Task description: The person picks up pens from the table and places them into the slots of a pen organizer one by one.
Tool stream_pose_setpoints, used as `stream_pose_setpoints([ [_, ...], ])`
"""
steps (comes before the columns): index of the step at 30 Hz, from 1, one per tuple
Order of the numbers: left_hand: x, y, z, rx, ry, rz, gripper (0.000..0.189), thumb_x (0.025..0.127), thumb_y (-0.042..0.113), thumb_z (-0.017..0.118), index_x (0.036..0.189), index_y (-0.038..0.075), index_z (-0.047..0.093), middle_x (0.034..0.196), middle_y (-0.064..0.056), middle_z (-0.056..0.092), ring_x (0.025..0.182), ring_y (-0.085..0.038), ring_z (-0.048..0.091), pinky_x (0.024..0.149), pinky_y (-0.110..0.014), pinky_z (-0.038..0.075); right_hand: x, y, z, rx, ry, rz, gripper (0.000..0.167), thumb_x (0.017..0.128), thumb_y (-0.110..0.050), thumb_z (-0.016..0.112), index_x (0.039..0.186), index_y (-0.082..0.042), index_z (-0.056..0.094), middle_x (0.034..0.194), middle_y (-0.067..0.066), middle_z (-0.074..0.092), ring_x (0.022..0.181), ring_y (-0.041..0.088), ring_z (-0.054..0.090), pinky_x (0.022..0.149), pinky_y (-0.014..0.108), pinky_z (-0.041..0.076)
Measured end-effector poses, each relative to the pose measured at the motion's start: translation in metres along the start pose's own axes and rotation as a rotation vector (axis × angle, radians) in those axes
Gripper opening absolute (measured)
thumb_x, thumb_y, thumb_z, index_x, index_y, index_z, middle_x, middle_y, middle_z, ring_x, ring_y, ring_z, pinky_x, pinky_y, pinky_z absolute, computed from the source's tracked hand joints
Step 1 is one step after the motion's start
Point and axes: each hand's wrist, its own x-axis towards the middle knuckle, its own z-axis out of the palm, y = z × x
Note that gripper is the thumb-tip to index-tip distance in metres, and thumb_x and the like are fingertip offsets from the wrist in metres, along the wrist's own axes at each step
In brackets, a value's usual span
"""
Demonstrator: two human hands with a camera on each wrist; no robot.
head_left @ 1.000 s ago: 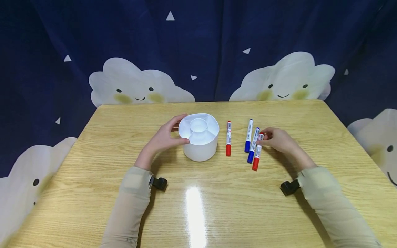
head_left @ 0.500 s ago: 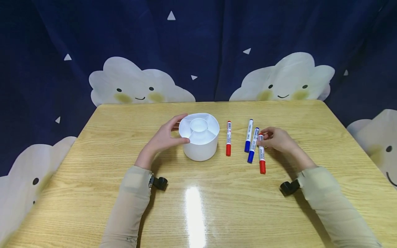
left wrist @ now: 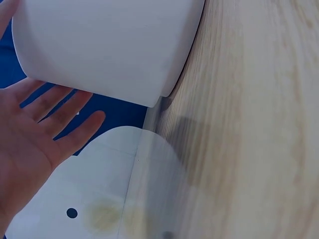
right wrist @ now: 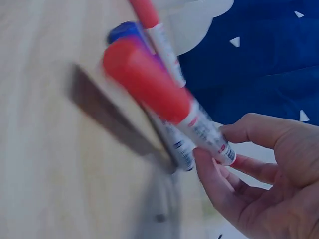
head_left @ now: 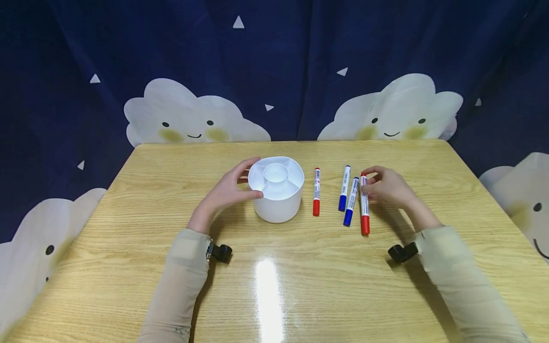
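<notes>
A white pen holder (head_left: 278,208) with a round middle cup and divided compartments stands on the table. My left hand (head_left: 225,193) holds its left side, thumb at the near rim and fingers around the back. In the left wrist view those fingers (left wrist: 67,107) lie along the white wall. My right hand (head_left: 388,189) pinches a red-capped marker (head_left: 365,207) near its plain end, between thumb and fingers. The right wrist view has this marker (right wrist: 154,89) with its red cap tilted up off the table, a dark shadow beneath it.
Two blue-capped markers (head_left: 344,188) lie side by side just left of the held marker. Another red-capped marker (head_left: 316,190) lies between them and the pen holder. Behind the wooden table (head_left: 334,286) hangs a dark blue curtain (head_left: 279,57) with cloud faces.
The right hand's red marker has swung away from the blue ones, straightened, and risen slightly. The left hand and pen holder have stayed in place.
</notes>
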Motion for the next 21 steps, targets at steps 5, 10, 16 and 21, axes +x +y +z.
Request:
stream_pose_setpoints([
  [5,0.001,-0.002,-0.001,-0.025,-0.020,-0.011,0.080,0.075,0.012,0.072,0.142,0.011,0.029,0.137,-0.011,0.040,0.118,-0.032,0.044,0.097,-0.046,0.039,0.002,-0.015,-0.004,0.063,0.036,-0.063,0.055,0.083,-0.011,0.063,0.130,0.002,0.039,0.104,0.018,0.045,0.072,0.015,0.060,0.068,0.031,0.056],
  [10,0.001,-0.002,-0.001,-0.061,-0.041,-0.027,0.081,0.076,0.010,0.070,0.144,0.010,0.025,0.141,-0.010,0.036,0.121,-0.032,0.041,0.095,-0.048,0.041,0.008,-0.030,-0.004,0.162,0.088,-0.124,0.051,0.082,-0.006,0.063,0.128,0.001,0.041,0.101,0.015,0.046,0.073,0.012,0.058,0.071,0.034,0.055],
  [16,0.001,-0.001,0.000,-0.090,-0.069,-0.056,0.086,0.075,0.008,0.071,0.145,0.014,0.022,0.143,-0.008,0.032,0.122,-0.029,0.040,0.094,-0.046,0.042,0.015,-0.045,-0.002,0.169,0.174,-0.177,0.051,0.082,-0.008,0.064,0.129,-0.005,0.043,0.104,0.013,0.049,0.077,0.013,0.056,0.067,0.030,0.056],
  [21,0.002,-0.001,0.000,-0.087,-0.061,-0.047,0.086,0.075,0.007,0.071,0.145,0.012,0.022,0.143,-0.009,0.032,0.122,-0.030,0.040,0.093,-0.046,0.043,0.018,-0.061,0.001,0.217,0.237,-0.237,0.050,0.081,-0.006,0.065,0.127,-0.007,0.045,0.101,0.009,0.050,0.074,0.011,0.056,0.065,0.028,0.056],
])
